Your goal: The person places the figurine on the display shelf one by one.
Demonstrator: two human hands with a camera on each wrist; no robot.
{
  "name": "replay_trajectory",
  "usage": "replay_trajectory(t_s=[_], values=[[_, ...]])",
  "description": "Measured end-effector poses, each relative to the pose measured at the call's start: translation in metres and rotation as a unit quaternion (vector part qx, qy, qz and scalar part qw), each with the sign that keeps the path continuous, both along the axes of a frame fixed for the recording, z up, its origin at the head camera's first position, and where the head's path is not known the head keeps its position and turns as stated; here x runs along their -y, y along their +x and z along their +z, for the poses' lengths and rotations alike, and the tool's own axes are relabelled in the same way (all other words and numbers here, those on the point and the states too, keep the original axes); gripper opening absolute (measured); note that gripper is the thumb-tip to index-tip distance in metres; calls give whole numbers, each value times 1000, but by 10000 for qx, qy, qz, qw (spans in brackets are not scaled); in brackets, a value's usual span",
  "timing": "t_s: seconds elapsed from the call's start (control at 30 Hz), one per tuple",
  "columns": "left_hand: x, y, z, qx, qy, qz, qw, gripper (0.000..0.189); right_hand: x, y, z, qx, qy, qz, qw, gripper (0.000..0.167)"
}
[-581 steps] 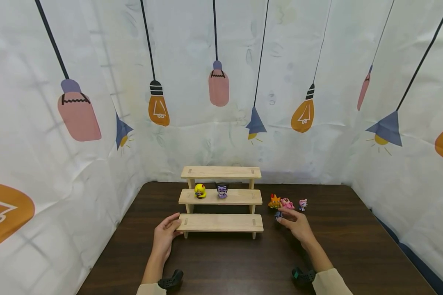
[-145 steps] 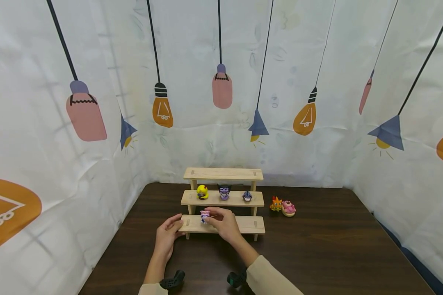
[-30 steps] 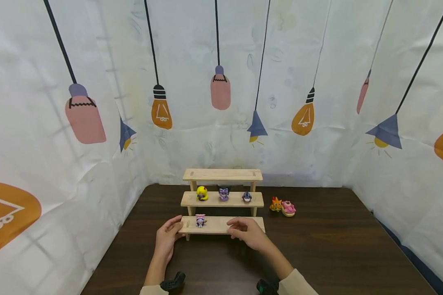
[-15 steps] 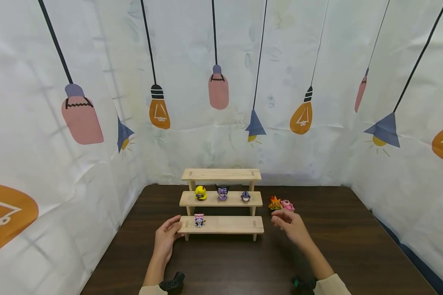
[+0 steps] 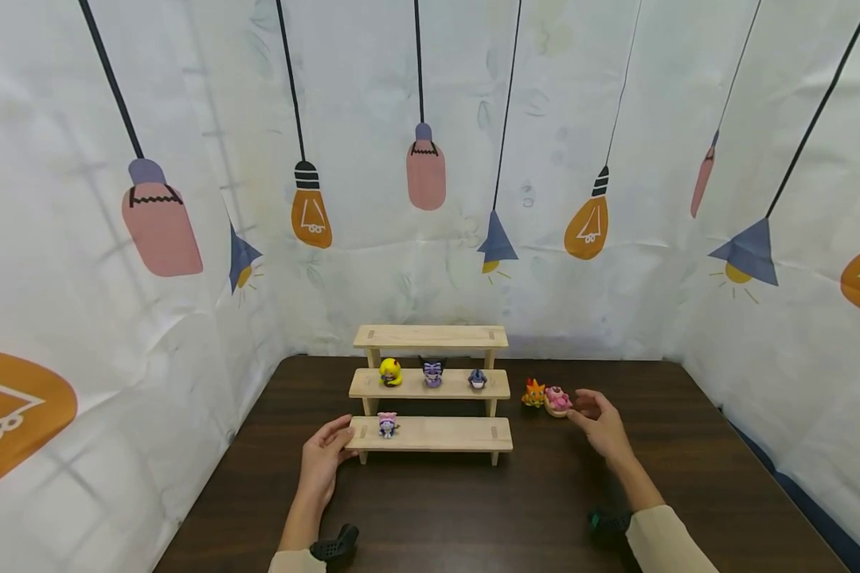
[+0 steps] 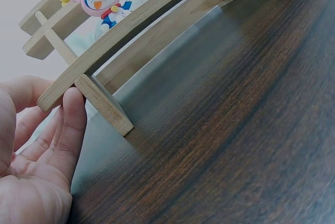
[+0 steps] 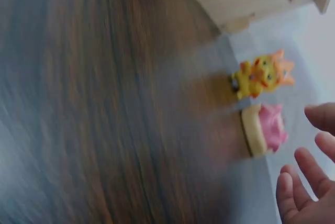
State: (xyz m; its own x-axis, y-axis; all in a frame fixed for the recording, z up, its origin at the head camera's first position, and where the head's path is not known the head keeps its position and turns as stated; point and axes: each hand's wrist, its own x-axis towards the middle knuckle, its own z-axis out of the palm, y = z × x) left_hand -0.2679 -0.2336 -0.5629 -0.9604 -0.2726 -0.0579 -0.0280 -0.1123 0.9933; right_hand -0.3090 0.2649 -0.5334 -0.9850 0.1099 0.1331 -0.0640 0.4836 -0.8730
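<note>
Against half a second earlier, the right hand (image 5: 603,426) has moved from the near side to the right of the pink figurine (image 5: 557,401), which sits on the table (image 5: 545,501), right of the wooden stand (image 5: 451,434), beside the orange figurine (image 5: 533,393). The right-wrist view shows its fingers parted, grasping nothing. The left hand (image 5: 320,461) grips the stand's left end; only the left-wrist view shows a fingertip beneath.

No text, label, brand or number can be read here.
</note>
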Motion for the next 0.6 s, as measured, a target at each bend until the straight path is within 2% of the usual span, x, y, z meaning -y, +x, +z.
replay_trajectory(t_s=[0.27,0.6], values=[[1,-1,1,33,20,21,10000,41,-9,-16,-12,512,170,520,9972,62],[0,0,0,6,58,22,10000,41,-9,-35,-19,350,241,955,9945,65]])
